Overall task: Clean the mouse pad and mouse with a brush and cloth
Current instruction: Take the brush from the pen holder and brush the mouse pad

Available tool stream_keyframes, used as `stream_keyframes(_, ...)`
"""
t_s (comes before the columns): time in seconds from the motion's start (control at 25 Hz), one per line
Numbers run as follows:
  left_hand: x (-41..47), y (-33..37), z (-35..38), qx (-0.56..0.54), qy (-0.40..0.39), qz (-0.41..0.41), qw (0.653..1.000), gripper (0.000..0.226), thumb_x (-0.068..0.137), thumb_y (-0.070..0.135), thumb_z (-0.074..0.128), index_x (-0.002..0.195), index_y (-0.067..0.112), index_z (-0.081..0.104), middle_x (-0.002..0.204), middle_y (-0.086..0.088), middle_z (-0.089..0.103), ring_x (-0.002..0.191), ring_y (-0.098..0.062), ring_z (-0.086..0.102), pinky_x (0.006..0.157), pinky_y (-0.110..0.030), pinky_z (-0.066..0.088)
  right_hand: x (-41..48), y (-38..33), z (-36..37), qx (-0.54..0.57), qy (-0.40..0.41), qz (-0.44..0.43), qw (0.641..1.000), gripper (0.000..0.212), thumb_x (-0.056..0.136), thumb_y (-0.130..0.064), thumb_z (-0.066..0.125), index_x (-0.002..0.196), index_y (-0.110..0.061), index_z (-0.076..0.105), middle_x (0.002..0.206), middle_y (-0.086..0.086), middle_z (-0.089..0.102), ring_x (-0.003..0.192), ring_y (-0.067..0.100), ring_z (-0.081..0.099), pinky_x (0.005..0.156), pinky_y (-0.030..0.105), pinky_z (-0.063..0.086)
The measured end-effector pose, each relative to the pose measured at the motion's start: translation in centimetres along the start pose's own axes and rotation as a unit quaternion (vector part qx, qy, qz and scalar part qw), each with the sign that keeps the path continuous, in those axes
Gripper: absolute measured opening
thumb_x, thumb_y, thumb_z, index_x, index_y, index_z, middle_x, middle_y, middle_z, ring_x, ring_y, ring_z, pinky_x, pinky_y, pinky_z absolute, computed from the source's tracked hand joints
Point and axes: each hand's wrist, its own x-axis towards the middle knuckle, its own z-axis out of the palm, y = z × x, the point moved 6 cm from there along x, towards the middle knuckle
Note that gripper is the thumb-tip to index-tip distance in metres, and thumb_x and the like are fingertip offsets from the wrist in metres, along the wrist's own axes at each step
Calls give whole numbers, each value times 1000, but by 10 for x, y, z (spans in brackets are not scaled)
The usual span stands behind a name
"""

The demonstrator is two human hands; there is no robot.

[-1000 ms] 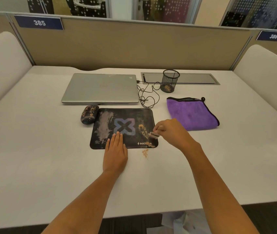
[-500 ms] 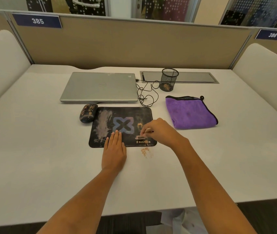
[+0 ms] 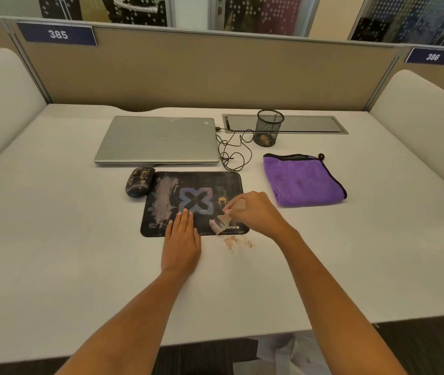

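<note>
left hand (image 3: 181, 240) lies flat, straight fingers (image 3: 186, 220) pinning the mouse pad (image 3: 223, 185) so it won't slide, while right hand (image 3: 256, 212) grips the brush (image 3: 220, 224) just right of them, bristles at the near edge above swept crumbs (image 3: 238, 243), mouse (image 3: 139, 182) up-left, cloth (image 3: 302, 182) far right.

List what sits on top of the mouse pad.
On the mouse pad: a pale dusty smear, brown crumbs, the left hand laid flat, and the brush held by the right hand. Whatever lies beneath hands and brush is hidden.
</note>
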Motion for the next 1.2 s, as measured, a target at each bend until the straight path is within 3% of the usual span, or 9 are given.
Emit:
stream_keyframes(0.16, 0, 0, -1, -7, 5, -1, 1000, 62, 90, 36, 6, 146, 11, 13, 155, -4, 14, 144, -16, 5, 114, -29, -6, 3, 46, -12, 39, 68, 141, 987, 14, 81, -13, 63, 78, -2, 71, 79, 8, 69, 66, 11, 61, 56, 9, 43)
stream_keyframes(0.28, 0, 0, -1, 0, 3, -2, 1000, 62, 90, 36, 5, 147, 12, 12, 155, -3, 13, 144, -16, 4, 114, -28, -7, -5, 58, -30, -24, 89, 187, 978, 9, 86, -13, 57, 80, -9, 62, 78, 6, 61, 71, 13, 51, 47, 17, 30)
stream_keyframes(0.4, 0, 0, 0, 2, -1, -3, 1000, 63, 89, 36, 4, 147, 12, 11, 156, -3, 11, 144, -16, 2, 114, -28, -7, 1, 48, -25, 70, 103, 147, 981, 14, 82, -12, 63, 85, -1, 72, 83, 12, 71, 75, 16, 64, 71, 28, 55)
stream_keyframes(0.52, 0, -1, 0, -1, -1, -3, 1000, 62, 90, 36, 5, 147, 12, 11, 156, -3, 11, 144, -16, 3, 115, -29, -6, 5, 37, -4, 95, 60, 151, 982, 17, 79, -14, 67, 88, -3, 75, 88, 11, 74, 80, 19, 70, 83, 29, 57)
stream_keyframes(0.6, 0, 0, -1, -3, 1, -1, 1000, 62, 90, 36, 5, 147, 12, 12, 155, -3, 13, 144, -16, 4, 115, -29, -5, 7, 41, -1, -10, 32, 152, 988, 17, 80, -18, 64, 81, -3, 73, 75, 7, 70, 69, 12, 64, 64, 12, 51)
stream_keyframes(0.68, -1, 0, -1, -5, 1, -1, 1000, 62, 90, 36, 5, 147, 12, 12, 155, -3, 13, 144, -16, 4, 115, -29, -5, 7, 48, -17, -78, 64, 165, 981, 15, 82, -16, 59, 72, -6, 63, 65, 4, 60, 55, 9, 51, 44, 12, 37)
stream_keyframes(0.8, -1, 1, -2, -8, -3, -4, 1000, 63, 89, 37, 4, 147, 13, 10, 156, -2, 11, 144, -15, 2, 114, -28, -7, 10, 44, -41, -44, 147, 148, 977, 18, 86, -12, 54, 76, -3, 66, 77, 13, 65, 69, 21, 56, 54, 24, 39)
stream_keyframes(0.92, -1, 0, -1, -6, -5, -4, 1000, 63, 89, 37, 4, 147, 13, 9, 156, -2, 10, 144, -15, 2, 114, -28, -7, 27, 14, -45, -29, 184, 54, 981, 22, 92, -14, 55, 102, -5, 73, 102, 9, 71, 86, 18, 62, 66, 16, 41)
stream_keyframes(1.2, -1, 0, -2, -5, -4, -6, 1000, 63, 89, 37, 4, 147, 14, 8, 156, -1, 9, 144, -14, 1, 113, -27, -8, 84, -13, -11, -93, 89, -4, 992, 23, 92, -13, 56, 109, -4, 70, 114, 16, 67, 103, 27, 63, 86, 19, 47)
